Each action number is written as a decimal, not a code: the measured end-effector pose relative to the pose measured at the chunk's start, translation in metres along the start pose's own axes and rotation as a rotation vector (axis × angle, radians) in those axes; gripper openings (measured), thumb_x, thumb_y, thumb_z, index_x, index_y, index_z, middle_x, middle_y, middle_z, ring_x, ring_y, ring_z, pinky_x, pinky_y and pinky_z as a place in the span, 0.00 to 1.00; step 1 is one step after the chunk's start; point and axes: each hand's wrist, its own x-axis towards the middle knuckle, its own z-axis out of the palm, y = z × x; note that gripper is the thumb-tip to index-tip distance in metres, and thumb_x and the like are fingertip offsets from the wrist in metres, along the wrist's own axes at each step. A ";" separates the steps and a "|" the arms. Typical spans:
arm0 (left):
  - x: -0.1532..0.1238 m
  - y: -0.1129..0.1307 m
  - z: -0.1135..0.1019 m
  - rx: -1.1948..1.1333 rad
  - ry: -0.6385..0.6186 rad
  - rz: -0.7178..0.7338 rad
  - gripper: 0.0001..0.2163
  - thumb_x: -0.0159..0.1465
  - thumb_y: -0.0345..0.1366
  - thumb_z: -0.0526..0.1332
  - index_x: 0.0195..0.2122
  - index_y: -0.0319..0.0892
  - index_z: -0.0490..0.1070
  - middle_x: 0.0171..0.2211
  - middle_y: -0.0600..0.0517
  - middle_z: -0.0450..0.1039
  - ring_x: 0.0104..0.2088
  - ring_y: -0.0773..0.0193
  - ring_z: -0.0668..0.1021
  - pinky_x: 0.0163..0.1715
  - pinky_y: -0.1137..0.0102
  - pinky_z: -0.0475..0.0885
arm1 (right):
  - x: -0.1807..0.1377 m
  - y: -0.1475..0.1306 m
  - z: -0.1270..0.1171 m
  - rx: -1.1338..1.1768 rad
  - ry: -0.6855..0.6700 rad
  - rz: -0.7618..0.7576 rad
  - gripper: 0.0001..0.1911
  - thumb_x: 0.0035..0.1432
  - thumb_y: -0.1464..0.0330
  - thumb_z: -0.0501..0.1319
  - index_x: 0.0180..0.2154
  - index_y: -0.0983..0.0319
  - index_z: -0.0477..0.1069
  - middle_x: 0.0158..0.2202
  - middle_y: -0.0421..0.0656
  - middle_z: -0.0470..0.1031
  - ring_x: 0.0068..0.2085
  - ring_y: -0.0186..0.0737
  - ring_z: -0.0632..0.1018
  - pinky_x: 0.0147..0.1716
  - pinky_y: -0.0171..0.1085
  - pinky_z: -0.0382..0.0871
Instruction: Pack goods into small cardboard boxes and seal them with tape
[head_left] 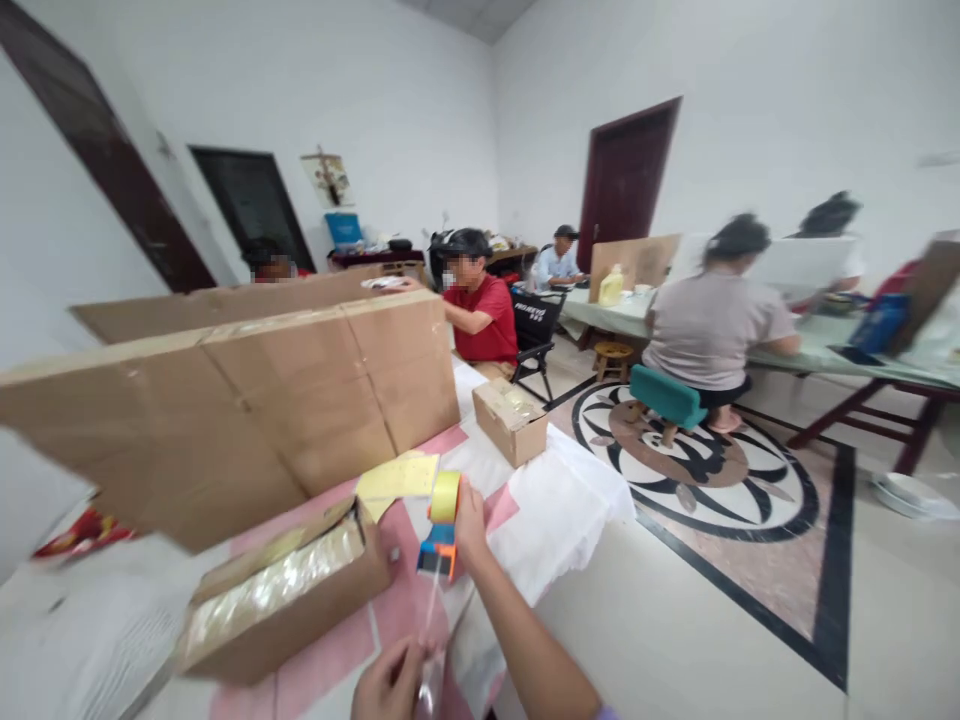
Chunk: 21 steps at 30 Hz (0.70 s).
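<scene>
My right hand (470, 528) is closed around a blue and orange tape dispenser (437, 553) carrying a roll of yellowish tape (445, 496). From the dispenser a clear strip of tape (433, 612) runs down toward me. At its lower end my left hand (390, 684) is closed, pinching the strip at the bottom edge of the view. Left of both hands lies a long cardboard box (292, 625), its top side showing shiny clear-wrapped contents. A yellow sheet of paper (397, 477) lies just beyond the dispenser.
A tall cardboard panel (315, 390) stands across the far side of the table. A smaller cardboard box (510, 425) sits at the table's right end, near the hanging white cloth (577, 490). Several people sit at this table and another table (787, 352).
</scene>
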 end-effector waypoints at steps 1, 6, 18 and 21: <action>-0.002 0.005 -0.002 -0.017 -0.002 0.001 0.28 0.54 0.64 0.62 0.24 0.40 0.78 0.16 0.52 0.70 0.19 0.60 0.73 0.18 0.72 0.68 | 0.003 -0.003 0.004 -0.014 -0.048 0.015 0.35 0.56 0.34 0.50 0.29 0.60 0.67 0.24 0.43 0.72 0.25 0.40 0.75 0.26 0.39 0.74; -0.011 0.015 -0.008 -0.125 0.000 -0.056 0.20 0.62 0.53 0.60 0.24 0.40 0.73 0.22 0.50 0.76 0.21 0.62 0.76 0.26 0.71 0.71 | 0.003 -0.004 0.019 -0.073 -0.187 0.044 0.31 0.53 0.40 0.60 0.36 0.62 0.70 0.26 0.41 0.74 0.28 0.39 0.76 0.29 0.37 0.73; -0.055 -0.014 -0.046 -0.174 -0.032 -0.099 0.21 0.64 0.53 0.59 0.26 0.40 0.74 0.20 0.52 0.75 0.20 0.65 0.73 0.25 0.73 0.66 | -0.054 0.003 0.030 -0.118 -0.174 -0.012 0.26 0.50 0.45 0.67 0.26 0.62 0.68 0.21 0.38 0.70 0.24 0.35 0.72 0.24 0.34 0.67; -0.063 -0.025 -0.050 -0.151 -0.025 -0.084 0.23 0.63 0.57 0.58 0.24 0.41 0.73 0.19 0.51 0.74 0.20 0.65 0.72 0.24 0.72 0.65 | -0.071 -0.002 0.037 -0.086 -0.151 -0.036 0.27 0.50 0.44 0.66 0.25 0.61 0.66 0.20 0.37 0.68 0.22 0.34 0.70 0.22 0.33 0.65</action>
